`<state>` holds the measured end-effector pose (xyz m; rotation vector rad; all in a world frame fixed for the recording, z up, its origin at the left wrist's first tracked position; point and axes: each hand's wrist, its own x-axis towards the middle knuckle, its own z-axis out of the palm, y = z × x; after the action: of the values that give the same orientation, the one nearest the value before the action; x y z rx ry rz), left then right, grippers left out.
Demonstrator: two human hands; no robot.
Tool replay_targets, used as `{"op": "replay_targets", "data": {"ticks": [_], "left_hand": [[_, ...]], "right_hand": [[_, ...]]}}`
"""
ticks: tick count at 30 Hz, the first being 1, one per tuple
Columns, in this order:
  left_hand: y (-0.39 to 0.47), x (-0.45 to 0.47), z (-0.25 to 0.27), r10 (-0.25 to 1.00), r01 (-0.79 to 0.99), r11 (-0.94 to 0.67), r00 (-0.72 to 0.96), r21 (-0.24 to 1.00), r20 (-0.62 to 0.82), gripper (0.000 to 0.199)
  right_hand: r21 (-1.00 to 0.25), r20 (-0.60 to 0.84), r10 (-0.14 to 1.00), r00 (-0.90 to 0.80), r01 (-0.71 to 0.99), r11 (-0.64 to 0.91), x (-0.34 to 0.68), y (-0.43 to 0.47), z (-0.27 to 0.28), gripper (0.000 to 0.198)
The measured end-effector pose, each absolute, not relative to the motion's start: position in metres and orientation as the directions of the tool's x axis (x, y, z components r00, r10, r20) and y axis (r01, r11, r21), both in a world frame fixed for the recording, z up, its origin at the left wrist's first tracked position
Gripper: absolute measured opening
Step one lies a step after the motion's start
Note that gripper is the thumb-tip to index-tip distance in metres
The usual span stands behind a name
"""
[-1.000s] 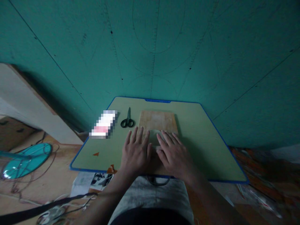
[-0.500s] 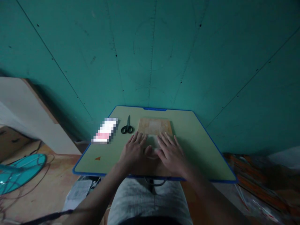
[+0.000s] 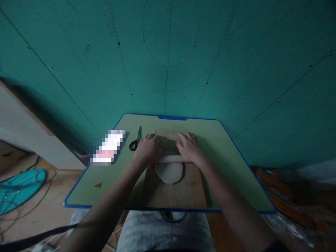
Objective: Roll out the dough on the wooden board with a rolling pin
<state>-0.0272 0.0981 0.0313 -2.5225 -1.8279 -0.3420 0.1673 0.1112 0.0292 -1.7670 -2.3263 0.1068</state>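
A pale rolling pin [image 3: 174, 159] lies crosswise over a flat round of dough [image 3: 169, 174], whose near part bulges toward me. My left hand [image 3: 149, 148] bears on the pin's left end, fingers curled down past it. On the right end rests my right hand [image 3: 189, 146], its palm over the pin and its fingers bent forward toward the board. Both ends of the pin are hidden under the hands. Beneath everything is a wooden board [image 3: 174, 196]. Black-handled scissors [image 3: 135, 143] lie just left of my left hand, partly covered by it.
The small table [image 3: 231, 175] has a blue rim and stands against a green wall [image 3: 168, 70]. A pixelated flat object [image 3: 109, 147] and a small orange triangle [image 3: 98, 184] are on its left side. A white panel [image 3: 39, 140] leans at the left.
Both hands have pushed forward, away from me, with the rolling pin, uncovering the near part of the dough and board. Their fingers are more bent than before. The view has shifted slightly.
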Motion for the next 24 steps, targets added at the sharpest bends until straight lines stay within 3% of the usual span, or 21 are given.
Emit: {"op": "replay_targets", "data": {"ticks": [5, 9, 18, 24], "left_hand": [[0.092, -0.025, 0.036, 0.948, 0.951, -0.302, 0.293, 0.062, 0.121, 0.027], [0.073, -0.021, 0.040, 0.960, 0.970, -0.238, 0.225, 0.060, 0.168, 0.033], [0.021, -0.016, 0.029, 0.911, 0.969, -0.231, 0.184, 0.089, 0.368, 0.037], [-0.003, -0.016, 0.017, 0.881, 0.968, -0.235, 0.174, 0.088, 0.440, 0.038]], "right_hand": [[-0.227, 0.059, 0.965, -0.255, 0.938, 0.262, 0.169, 0.112, 0.027, 0.049], [-0.255, 0.113, 0.961, -0.252, 0.927, 0.273, 0.172, 0.094, 0.024, 0.052], [-0.084, 0.240, 0.933, -0.266, 0.952, 0.293, 0.170, 0.033, 0.023, 0.048], [-0.078, 0.315, 0.902, -0.294, 0.940, 0.333, 0.171, 0.006, 0.016, 0.047]]}}
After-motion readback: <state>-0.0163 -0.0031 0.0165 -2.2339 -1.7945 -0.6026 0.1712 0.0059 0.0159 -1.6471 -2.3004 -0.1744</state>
